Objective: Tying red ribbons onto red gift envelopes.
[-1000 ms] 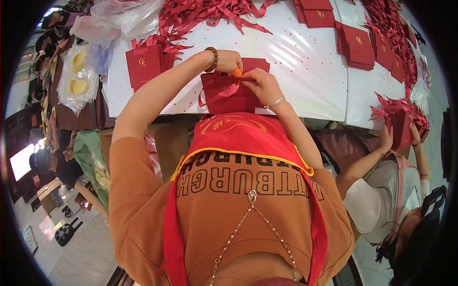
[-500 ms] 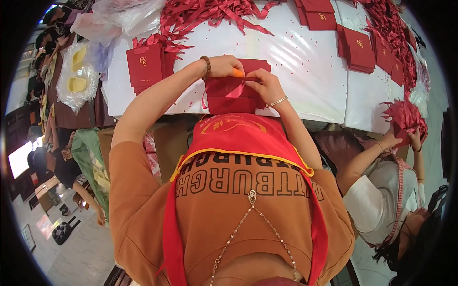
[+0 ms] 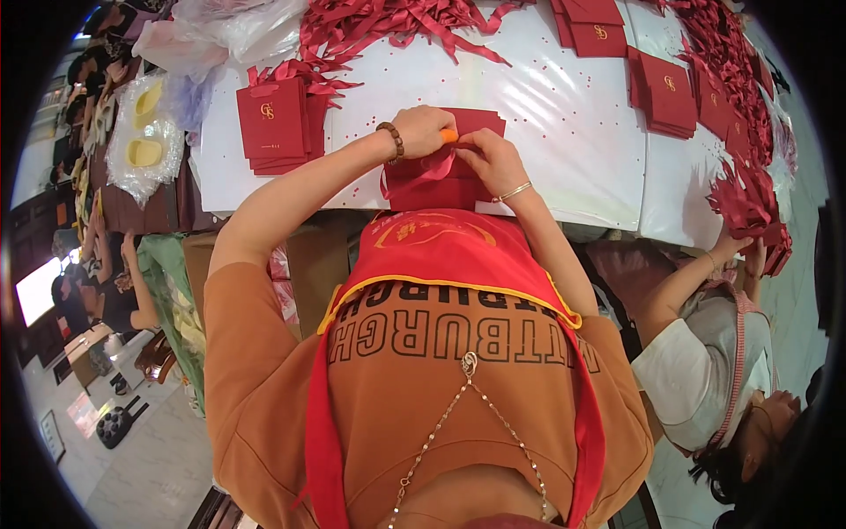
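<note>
Near the middle of the white table's (image 3: pixel 564 167) front edge, two hands work close together, left hand (image 3: pixel 425 130) and right hand (image 3: pixel 495 165) both pinching the top of one red bag (image 3: pixel 430 193) by its one ribbon (image 3: pixel 438 167). One stack of red bags (image 3: pixel 269 137) lies toward the left edge, and beyond that edge I count two yellow pieces (image 3: pixel 144 153) in bubble wrap (image 3: pixel 159 182).

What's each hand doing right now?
Left hand: closed; grip on the orange piece unclear.
Right hand: closed, pinching the red bag near its top.
</note>
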`<action>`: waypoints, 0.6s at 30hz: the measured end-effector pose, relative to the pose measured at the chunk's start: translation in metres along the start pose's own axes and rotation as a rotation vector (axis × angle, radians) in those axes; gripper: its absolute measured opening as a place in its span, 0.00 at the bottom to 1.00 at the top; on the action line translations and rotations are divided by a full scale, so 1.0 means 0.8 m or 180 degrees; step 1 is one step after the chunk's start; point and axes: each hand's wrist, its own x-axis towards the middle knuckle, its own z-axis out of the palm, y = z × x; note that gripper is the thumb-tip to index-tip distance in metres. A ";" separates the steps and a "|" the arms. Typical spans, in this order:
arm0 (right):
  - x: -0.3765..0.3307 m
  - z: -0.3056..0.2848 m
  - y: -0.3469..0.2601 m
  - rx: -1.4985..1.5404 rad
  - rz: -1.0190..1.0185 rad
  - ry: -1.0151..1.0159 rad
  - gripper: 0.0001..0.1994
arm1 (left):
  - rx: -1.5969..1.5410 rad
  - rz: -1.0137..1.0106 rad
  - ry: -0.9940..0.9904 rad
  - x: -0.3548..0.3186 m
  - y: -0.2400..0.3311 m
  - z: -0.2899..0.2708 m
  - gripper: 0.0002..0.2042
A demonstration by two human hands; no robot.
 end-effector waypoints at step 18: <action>-0.006 0.012 -0.011 -0.0373 -0.0139 0.0302 0.10 | -0.2380 -0.0595 -0.0249 0.020 -0.032 -0.006 0.09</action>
